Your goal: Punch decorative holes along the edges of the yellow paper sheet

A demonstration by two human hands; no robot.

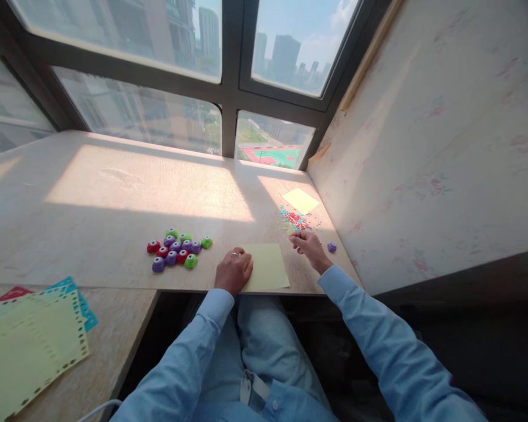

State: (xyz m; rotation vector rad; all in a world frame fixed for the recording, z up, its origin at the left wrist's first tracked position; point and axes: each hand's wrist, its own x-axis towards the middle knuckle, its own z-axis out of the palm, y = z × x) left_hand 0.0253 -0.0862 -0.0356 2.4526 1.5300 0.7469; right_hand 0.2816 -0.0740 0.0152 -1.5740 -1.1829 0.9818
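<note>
Sleeves of pale blue cloth run up from the bottom edge to both hands at the near rim of the table [114, 205]. At 8 o'clock, nearest of all, lie yellow sheets with punched edges [30, 346] over a teal sheet [83, 302] and a red sheet [13, 291].

The left hand [234, 271], a ring on 1 finger, rests with fingers curled and pressed down on the left edge of a yellow paper [266, 266]. That paper is a plain pale yellow rectangle, lying flat at the table's near edge between the 2 hands. Its long axis runs from 6 towards 12 o'clock, tilted slightly left at the far end. No writing or label can be read on it.

The right hand [307, 245] hovers just right of the paper's far corner, fingertips pinched together; what they pinch, if anything, is too small to tell. At 3 o'clock from it sits 1 purple punch [331, 247].

At 9 o'clock from the left hand stands a cluster of small punches [178, 249] in red, purple and green, touching one another. Beyond the right hand, at 12 o'clock, a scatter of confetti [294, 220] in red and blue lies on the table, and past it a second yellow sheet [300, 200], turned like a diamond. Farthest off is the window [229, 88].
</note>
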